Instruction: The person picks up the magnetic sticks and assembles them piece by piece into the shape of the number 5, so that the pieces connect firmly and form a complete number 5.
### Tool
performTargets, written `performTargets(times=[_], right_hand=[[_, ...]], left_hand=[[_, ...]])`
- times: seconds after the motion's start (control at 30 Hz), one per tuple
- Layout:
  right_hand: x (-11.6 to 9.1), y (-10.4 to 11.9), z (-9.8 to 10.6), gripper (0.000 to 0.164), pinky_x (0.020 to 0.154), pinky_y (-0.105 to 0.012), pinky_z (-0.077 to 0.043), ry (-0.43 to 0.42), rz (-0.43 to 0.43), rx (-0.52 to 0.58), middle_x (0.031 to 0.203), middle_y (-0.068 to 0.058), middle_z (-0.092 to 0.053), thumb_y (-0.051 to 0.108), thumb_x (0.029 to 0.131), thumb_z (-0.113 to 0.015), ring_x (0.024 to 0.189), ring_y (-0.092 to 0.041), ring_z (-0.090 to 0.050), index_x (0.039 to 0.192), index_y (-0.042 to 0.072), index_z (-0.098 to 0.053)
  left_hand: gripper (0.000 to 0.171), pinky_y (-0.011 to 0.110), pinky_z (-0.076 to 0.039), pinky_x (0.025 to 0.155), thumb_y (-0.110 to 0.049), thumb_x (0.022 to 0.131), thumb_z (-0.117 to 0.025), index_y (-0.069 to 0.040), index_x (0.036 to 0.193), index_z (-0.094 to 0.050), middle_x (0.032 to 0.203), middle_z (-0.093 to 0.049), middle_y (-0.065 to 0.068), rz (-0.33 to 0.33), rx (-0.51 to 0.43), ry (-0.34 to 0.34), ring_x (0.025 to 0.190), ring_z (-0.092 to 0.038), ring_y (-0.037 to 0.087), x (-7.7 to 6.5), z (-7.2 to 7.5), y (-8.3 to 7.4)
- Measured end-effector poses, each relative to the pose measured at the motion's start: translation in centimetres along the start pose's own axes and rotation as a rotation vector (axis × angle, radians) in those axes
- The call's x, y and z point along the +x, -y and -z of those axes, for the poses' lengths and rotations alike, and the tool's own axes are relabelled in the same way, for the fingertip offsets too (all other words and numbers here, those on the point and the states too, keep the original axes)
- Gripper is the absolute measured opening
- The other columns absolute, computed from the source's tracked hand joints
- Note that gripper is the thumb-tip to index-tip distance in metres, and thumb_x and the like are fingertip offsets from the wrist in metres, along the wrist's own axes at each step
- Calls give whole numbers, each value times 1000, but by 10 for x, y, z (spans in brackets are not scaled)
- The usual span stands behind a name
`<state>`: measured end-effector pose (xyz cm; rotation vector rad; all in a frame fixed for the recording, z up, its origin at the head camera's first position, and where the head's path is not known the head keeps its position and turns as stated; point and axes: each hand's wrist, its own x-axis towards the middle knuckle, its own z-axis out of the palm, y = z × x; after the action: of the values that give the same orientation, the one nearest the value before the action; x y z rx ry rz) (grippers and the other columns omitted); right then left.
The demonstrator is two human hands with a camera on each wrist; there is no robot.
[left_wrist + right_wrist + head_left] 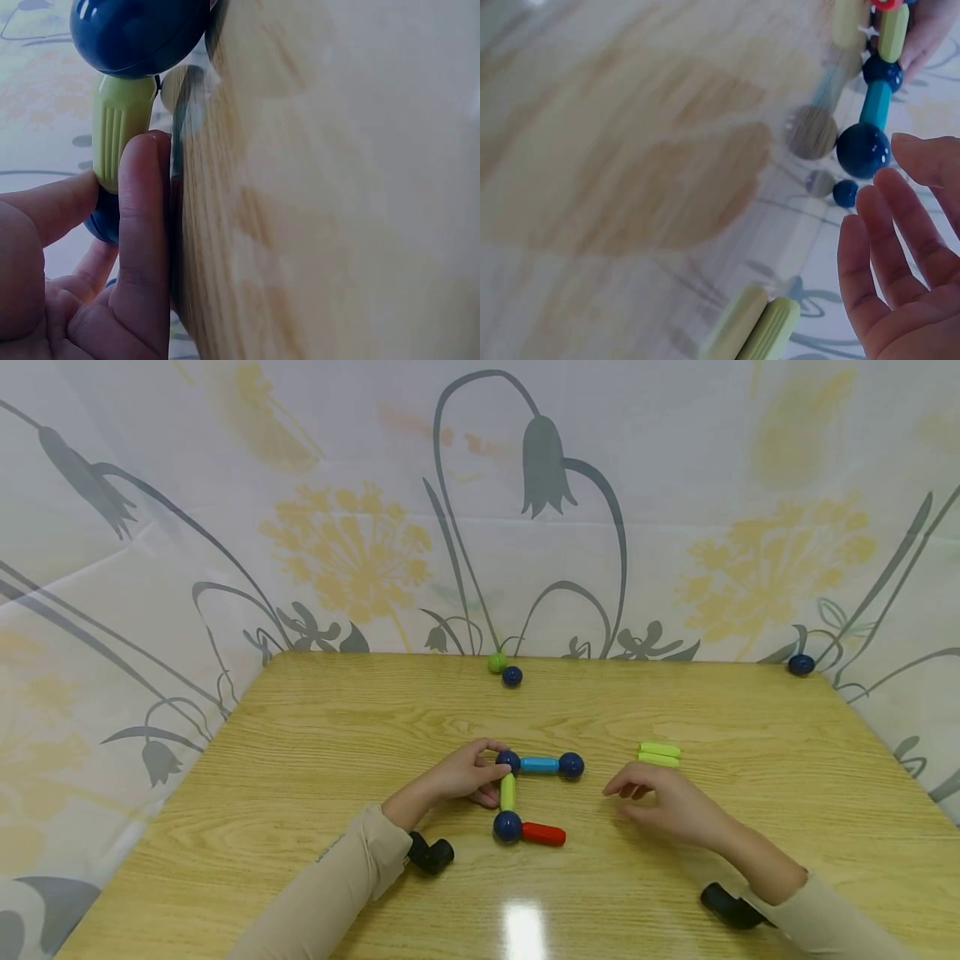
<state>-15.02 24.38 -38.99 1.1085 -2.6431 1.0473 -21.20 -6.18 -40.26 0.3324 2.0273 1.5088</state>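
My left hand [457, 774] grips a dark blue ball [507, 760] at one corner of a joined shape of rods and balls. From that ball a light blue rod [540, 765] runs right to another dark blue ball [572, 766]. A yellow-green rod [120, 124] leads from the held ball to a third dark blue ball [507, 827], from which a red rod [543, 834] sticks out. Fingers of the left hand lie along the yellow-green rod. My right hand [671, 802] hovers with relaxed fingers and nothing in it, near two yellow-green rods [754, 326].
At the table's back edge are a green ball [497, 662] and a dark blue ball [512, 677]. Another dark blue ball [801, 665] sits at the back right corner. A patterned cloth [480, 552] hangs behind the wooden table [360, 710].
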Motion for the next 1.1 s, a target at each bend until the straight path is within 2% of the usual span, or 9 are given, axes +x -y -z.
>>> performTargets(times=[0.27, 0.53, 0.87, 1.1], right_hand=[[-4, -6, 8, 23, 66, -27, -52, -13, -24, -9, 91, -4, -63, -5, 78, -71, 79, -11, -59, 98, 6, -66], [-9, -13, 15, 24, 65, -28, -51, -64, -62, -56, 91, -5, -64, -7, 76, -71, 78, -9, -58, 96, 5, -67], [-13, -25, 25, 26, 63, -28, -52, -107, -60, -102, 91, -6, -65, -9, 75, -71, 78, -7, -58, 98, 4, -67], [-15, -33, 33, 24, 61, -28, -51, -120, -91, -123, 89, -7, -64, -9, 75, -71, 76, -13, -59, 95, 3, -67]], left_hand=[[40, 33, -56, 61, -15, 97, -52, -5, 134, -41, 92, -61, 14, -2, 9, 0, 66, -64, 19, -1, 0, 0], [40, 33, -56, 61, -16, 97, -52, -5, 134, -40, 90, -61, 13, -8, 12, 7, 65, -63, 18, 0, 0, 1], [40, 33, -56, 61, -16, 97, -52, -5, 134, -41, 90, -61, 14, -2, 10, -2, 65, -63, 18, 0, 0, 2], [40, 33, -56, 61, -16, 97, -52, -5, 134, -41, 91, -61, 14, -3, 6, -2, 66, -64, 19, 0, 0, 1]])
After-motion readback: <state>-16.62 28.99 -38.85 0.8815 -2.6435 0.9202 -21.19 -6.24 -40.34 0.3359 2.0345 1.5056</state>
